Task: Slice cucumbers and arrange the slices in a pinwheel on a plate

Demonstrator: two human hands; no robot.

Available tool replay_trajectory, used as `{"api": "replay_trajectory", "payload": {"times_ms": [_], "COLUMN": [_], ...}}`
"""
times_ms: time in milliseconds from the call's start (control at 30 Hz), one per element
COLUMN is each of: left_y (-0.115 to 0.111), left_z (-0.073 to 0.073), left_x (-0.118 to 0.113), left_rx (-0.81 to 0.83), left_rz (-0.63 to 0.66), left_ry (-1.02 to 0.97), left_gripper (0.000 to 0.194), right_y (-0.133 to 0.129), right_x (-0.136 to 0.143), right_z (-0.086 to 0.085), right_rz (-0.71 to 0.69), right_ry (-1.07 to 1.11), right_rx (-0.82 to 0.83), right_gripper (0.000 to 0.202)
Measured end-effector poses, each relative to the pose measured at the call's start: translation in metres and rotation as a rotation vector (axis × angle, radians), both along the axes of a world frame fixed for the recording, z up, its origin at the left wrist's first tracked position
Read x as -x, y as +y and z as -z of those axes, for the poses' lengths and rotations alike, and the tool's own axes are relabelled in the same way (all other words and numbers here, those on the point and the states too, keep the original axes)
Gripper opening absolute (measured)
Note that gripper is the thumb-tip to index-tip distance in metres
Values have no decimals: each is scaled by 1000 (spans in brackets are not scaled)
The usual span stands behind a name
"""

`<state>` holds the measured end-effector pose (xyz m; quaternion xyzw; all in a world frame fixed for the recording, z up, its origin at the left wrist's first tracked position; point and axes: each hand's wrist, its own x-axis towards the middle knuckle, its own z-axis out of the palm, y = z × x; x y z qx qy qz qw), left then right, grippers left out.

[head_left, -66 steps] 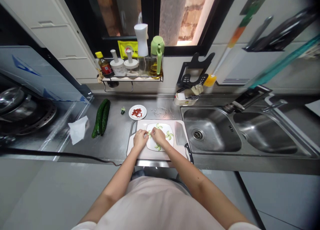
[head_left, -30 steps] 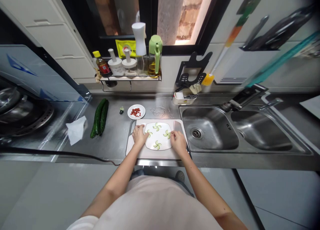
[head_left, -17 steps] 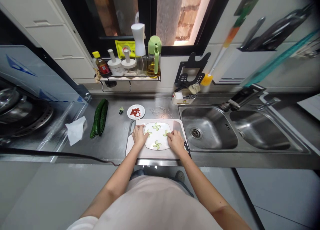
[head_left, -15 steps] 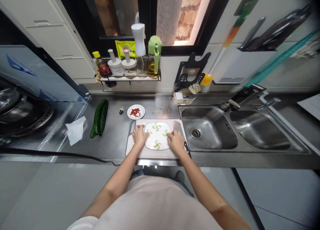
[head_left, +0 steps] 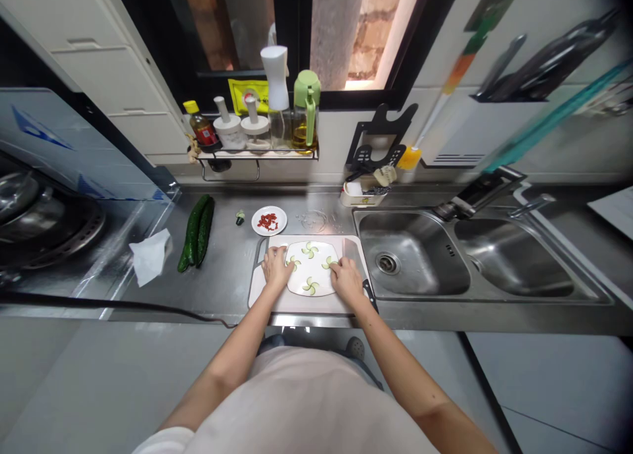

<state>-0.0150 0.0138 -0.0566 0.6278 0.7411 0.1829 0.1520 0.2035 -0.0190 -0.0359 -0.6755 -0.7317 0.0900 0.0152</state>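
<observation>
A white plate (head_left: pixel 311 266) lies on a cutting board (head_left: pixel 297 305), with cucumber slices (head_left: pixel 311 285) laid on it in pinwheel shapes near its edges. At the plate's left edge is my left hand (head_left: pixel 275 267), its fingers apart and the thumb by the left pinwheel. My right hand (head_left: pixel 347 280) is at the right edge, fingers bent together at the right pinwheel; whether a slice is between the fingertips is too small to tell. A black-handled knife (head_left: pixel 369 294) lies at the board's right side, partly behind my right wrist. Behind the board sits a small plate of red bits (head_left: pixel 268 221).
Two cucumbers (head_left: pixel 196 233) and a white tissue (head_left: pixel 150 257) lie to the left, and a small cucumber end (head_left: pixel 240 217) is behind the board. A double sink (head_left: pixel 415 253) is at right. Above the counter, a rack (head_left: pixel 257 155) holds bottles and jars. A stove stands far left.
</observation>
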Motion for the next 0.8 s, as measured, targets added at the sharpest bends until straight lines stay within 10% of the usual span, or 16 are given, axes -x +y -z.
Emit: {"api": "replay_trajectory", "payload": {"times_ms": [800], "left_y": [16], "left_z": [-11], "left_x": [50], "left_rx": [-130], "left_rz": [-139], "left_ry": [-169], "left_gripper": [33], "right_y": [-37], "right_x": [-8], "right_z": [-7], "right_rz": [79], "right_ry": [457], "right_rx": [-306], "right_gripper": [32]}}
